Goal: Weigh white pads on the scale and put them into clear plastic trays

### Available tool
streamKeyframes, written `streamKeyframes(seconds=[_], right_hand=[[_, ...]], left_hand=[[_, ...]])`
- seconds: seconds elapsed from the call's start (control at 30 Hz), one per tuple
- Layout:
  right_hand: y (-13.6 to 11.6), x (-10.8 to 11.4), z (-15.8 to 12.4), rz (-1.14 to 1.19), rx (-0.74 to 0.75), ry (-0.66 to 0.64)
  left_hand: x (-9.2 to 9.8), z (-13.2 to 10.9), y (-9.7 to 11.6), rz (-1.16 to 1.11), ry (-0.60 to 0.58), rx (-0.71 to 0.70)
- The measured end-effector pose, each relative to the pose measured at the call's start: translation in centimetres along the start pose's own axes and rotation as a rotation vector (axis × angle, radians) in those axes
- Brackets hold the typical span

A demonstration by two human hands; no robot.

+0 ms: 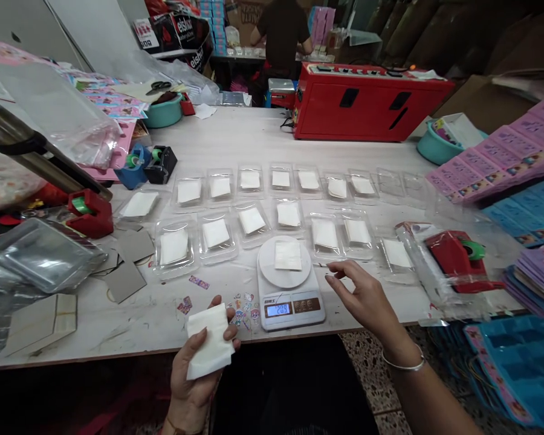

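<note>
My left hand (204, 356) grips a thick stack of white paper squares (210, 335) in front of the table's near edge. My right hand (356, 293) hovers to the right of a white kitchen scale (315, 311), thumb and forefinger apart and nothing between them. On the scale's round plate lies a small white paper stack (288, 255); the display appears to read 209, perhaps with a decimal point. Beyond the scale, two rows of clear plastic trays (178, 270) each hold a few white paper squares (174, 246). Two trays at the far right of the back row hold no paper.
Tape dispensers (93, 214) stand at left, and another red one (453, 260) at right. Grey card pieces (124, 281) and clear plastic shells (45, 254) lie left. A red machine (367, 106) stands at the back. Pink boxes (503, 145) line the right. A person (284, 36) works beyond.
</note>
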State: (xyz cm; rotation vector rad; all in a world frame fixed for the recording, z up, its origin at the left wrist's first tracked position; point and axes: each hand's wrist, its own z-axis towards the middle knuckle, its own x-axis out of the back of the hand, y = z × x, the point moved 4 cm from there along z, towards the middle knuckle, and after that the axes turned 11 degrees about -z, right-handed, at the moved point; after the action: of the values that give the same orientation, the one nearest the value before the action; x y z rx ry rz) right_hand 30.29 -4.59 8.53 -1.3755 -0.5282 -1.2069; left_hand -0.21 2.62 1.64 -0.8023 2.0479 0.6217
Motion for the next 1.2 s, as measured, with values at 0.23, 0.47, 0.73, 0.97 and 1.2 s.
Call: streamKeyframes(seconds=[0.23,0.47,0.73,0.97,1.2], right_hand=[[-0.3,-1.1,1.2,0.026,-0.052,-0.027],[-1.6,-3.2,2.5,-0.075,-0.009,-0.032],[-4.0,-6.9,4.4,-0.267,-0.016,-0.084],[-4.9,-7.0,4.9,-0.116,0.011,-0.144],[-6.0,-1.1,3.4,0.220,0.216,-0.509]], left_hand=[[0.6,0.4,0.4,0.008,-0.027,-0.030],[0.7,1.2,0.0,0.016,-0.036,-0.006],[0.2,1.3,-0.3,0.015,-0.020,0.044],[0.0,1.6,-1.0,0.055,-0.031,0.073],[-2.2,2.5,-1.3,0.120,-0.082,0.076]])
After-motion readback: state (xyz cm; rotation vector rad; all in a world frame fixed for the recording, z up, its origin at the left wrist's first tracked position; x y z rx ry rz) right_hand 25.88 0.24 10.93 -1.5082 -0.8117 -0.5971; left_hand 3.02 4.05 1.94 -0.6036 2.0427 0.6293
